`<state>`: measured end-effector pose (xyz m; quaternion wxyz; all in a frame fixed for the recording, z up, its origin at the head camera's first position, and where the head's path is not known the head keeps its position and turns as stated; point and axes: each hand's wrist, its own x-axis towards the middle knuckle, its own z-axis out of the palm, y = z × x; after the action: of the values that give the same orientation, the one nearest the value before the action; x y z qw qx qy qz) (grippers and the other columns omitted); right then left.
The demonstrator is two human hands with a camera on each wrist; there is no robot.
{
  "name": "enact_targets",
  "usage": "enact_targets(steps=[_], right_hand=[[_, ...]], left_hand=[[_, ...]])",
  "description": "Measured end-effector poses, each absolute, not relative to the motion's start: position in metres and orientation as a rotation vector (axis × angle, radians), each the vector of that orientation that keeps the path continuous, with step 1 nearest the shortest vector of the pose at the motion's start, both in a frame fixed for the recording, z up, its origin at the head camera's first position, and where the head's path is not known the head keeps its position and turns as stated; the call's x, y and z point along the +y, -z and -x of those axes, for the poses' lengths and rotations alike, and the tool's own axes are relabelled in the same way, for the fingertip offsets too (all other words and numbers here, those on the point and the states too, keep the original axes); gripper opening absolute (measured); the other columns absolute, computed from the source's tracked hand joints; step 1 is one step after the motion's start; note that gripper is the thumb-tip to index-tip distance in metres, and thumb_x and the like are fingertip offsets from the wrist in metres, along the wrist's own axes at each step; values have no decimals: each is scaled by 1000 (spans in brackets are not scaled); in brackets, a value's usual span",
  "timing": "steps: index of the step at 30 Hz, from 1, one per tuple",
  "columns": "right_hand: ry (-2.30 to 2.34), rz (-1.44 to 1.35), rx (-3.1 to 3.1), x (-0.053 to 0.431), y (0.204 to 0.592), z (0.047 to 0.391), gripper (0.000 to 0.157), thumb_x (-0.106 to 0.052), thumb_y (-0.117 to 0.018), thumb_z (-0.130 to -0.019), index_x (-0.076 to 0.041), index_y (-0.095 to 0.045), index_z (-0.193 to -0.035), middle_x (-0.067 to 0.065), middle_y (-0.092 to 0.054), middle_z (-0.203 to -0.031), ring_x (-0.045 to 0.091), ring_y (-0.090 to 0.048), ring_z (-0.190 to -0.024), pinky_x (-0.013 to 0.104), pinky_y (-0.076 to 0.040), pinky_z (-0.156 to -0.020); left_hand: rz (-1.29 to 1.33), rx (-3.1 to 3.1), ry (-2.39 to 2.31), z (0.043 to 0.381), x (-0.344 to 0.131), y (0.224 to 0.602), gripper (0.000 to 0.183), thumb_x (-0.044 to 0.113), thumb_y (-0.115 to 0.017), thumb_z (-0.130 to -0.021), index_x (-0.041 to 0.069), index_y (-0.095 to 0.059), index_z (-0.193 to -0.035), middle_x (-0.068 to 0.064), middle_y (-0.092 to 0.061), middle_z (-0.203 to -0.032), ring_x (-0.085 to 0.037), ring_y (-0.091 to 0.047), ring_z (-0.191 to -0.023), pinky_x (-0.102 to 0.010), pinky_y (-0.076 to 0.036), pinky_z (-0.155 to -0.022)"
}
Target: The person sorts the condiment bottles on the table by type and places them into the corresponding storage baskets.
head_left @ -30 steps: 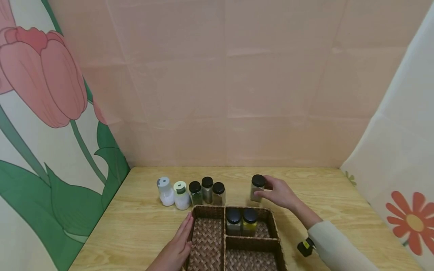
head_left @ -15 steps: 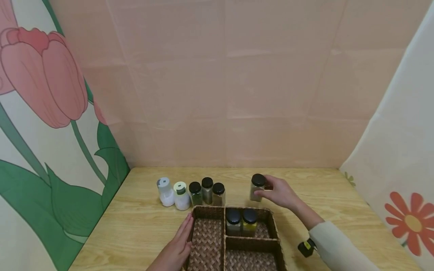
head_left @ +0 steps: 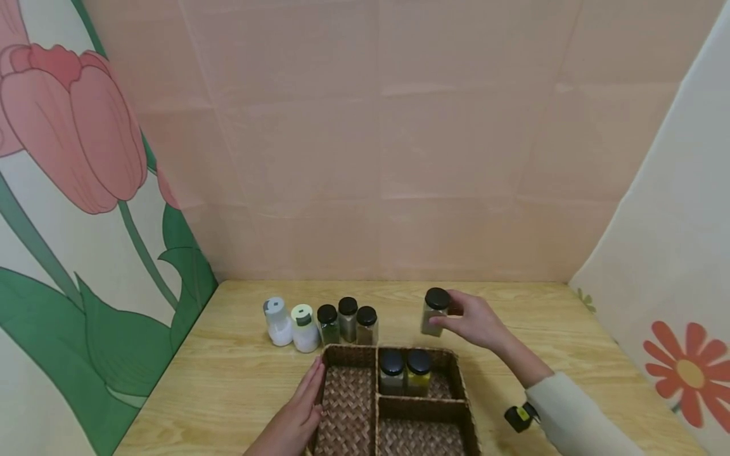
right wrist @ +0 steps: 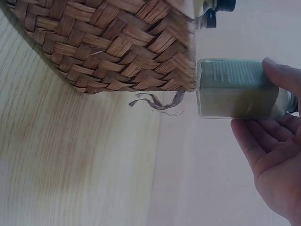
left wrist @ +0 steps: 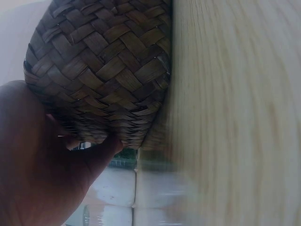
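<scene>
A brown woven basket (head_left: pixel 422 400) with compartments stands on the wooden table. My left hand (head_left: pixel 294 415) rests along the outside of its left wall, near the far corner, fingers mostly straight; the left wrist view shows the hand against the weave (left wrist: pixel 108 61). Between thumb and fingers, my right hand (head_left: pixel 476 322) pinches a glass spice jar (head_left: pixel 433 318) with a black lid, behind the basket's far right part. From the right wrist, the jar (right wrist: pixel 235 94) shows brownish contents and a label, beside the basket's upper edge. Two black-lidded jars (head_left: pixel 419 375) stand in the far right compartment.
Left of centre, behind the basket, several containers stand in a row: two white-bodied shakers (head_left: pixel 305 330) and three black-lidded jars (head_left: pixel 367 326). A small black object with a yellow-green mark (head_left: pixel 519 418) is by the right sleeve. A pink cloth (head_left: pixel 376 158) hangs behind the table.
The spice jar in my right hand has risen slightly and tilted a little, its lid shifting right. My left hand and the basket stay in place.
</scene>
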<state>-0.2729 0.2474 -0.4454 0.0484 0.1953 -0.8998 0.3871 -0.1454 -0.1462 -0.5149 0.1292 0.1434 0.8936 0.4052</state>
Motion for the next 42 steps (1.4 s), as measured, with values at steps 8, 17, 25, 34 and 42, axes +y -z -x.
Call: enact_targets(steps=[8,17,25,34,42], right_hand=[[-1183,-584,-2745,244,438,267,51,-48,-79,-85,-19,-67,-125,-1,-73,-111,29,-70,-105,49,-60,-85],[-1179,-582,-2758,241,433,260,51,-48,-78,-86,-18,-67,-125,1,-73,-112,30,-70,-106,50,-60,-86],[-1142,-623,-2720,239,429,256,50,-47,-79,-86,-17,-68,-125,0,-73,-112,28,-71,-103,49,-60,-85],[-1104,-655,-2690,241,424,245,50,-45,-78,-87,-17,-67,-127,-1,-73,-112,23,-71,-99,51,-60,-84],[-1097,-660,-2693,242,424,238,46,-45,-78,-87,-19,-68,-124,-5,-73,-109,16,-71,-95,42,-62,-80]], left_hand=[[-422,2613,-1174,144,-146,515,67,15,-42,-104,13,-11,-164,2,1,-171,-30,-16,-154,-61,-22,-118],[-411,2579,-1187,144,-146,514,67,16,-43,-105,13,-11,-164,1,1,-171,-30,-14,-155,-62,-21,-119],[-418,2599,-1180,145,-146,515,67,16,-42,-104,13,-11,-164,1,0,-171,-30,-15,-155,-62,-21,-119],[-412,2585,-1186,146,-146,514,67,16,-43,-104,13,-11,-164,1,1,-171,-30,-14,-155,-62,-21,-118],[-397,2573,-1189,145,-145,514,67,16,-43,-104,13,-12,-164,2,1,-171,-30,-14,-155,-62,-21,-119]])
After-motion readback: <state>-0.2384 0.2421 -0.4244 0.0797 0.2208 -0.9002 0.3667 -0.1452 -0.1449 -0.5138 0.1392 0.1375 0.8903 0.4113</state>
